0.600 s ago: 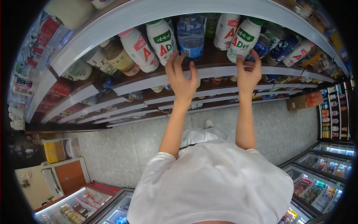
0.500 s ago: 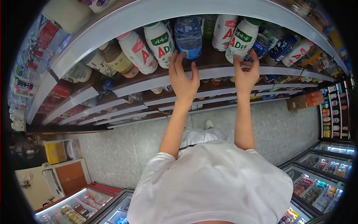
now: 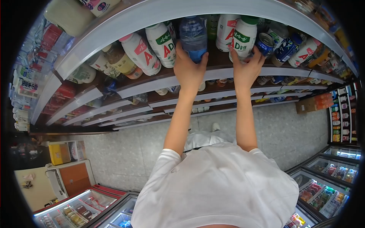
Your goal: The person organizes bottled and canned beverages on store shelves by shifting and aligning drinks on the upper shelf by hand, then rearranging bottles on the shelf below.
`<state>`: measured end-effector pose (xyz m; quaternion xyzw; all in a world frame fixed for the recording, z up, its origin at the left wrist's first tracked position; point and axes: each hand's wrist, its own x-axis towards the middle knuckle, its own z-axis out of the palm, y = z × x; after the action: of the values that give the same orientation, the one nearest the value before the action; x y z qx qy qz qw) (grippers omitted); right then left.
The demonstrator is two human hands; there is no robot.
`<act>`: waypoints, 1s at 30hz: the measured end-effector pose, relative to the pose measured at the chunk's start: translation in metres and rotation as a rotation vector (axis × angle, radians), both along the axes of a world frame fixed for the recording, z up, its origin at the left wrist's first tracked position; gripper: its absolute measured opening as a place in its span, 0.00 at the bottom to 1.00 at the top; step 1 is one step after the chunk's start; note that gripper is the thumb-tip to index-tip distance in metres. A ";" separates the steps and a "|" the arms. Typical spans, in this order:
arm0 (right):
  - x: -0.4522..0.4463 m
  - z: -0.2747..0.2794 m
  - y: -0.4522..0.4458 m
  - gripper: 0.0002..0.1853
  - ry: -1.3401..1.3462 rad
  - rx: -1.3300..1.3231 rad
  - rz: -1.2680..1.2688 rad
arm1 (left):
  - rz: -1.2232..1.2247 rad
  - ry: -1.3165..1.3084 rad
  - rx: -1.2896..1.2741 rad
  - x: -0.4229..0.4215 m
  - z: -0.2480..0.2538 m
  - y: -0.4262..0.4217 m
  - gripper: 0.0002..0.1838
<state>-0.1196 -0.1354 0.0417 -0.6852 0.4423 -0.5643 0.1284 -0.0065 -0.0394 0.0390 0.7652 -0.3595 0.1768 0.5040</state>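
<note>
My left hand (image 3: 190,70) is wrapped round the lower part of a clear blue-labelled bottle (image 3: 193,36) on the upper shelf. To the right, my right hand (image 3: 246,70) grips the base of a white bottle with a green cap (image 3: 243,37), its fingers on both sides. That bottle stands upright beside a white bottle with pink print (image 3: 226,32) and a dark blue can (image 3: 265,43). Left of my left hand are another green-labelled white bottle (image 3: 161,45) and a pink-labelled one (image 3: 140,54).
A pale shelf edge (image 3: 216,73) runs below my wrists, with lower shelves of goods under it. Another shelf rim (image 3: 182,10) curves above the bottles. Cardboard boxes (image 3: 313,103) stand on the floor at the right. Glass-topped freezers (image 3: 76,212) are behind me.
My left hand has moved up and closed round the clear bottle. My right hand has closed on the green-capped bottle, which now stands straighter and a little to the left.
</note>
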 end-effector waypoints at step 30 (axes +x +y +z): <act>0.000 0.021 0.041 0.35 -0.384 0.066 0.591 | -0.550 0.074 -0.012 0.015 -0.017 -0.007 0.29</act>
<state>-0.1198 -0.0946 0.0631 -0.6606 0.2106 -0.6067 0.3889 0.0082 -0.0467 0.0222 0.6420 -0.5340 0.0073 0.5502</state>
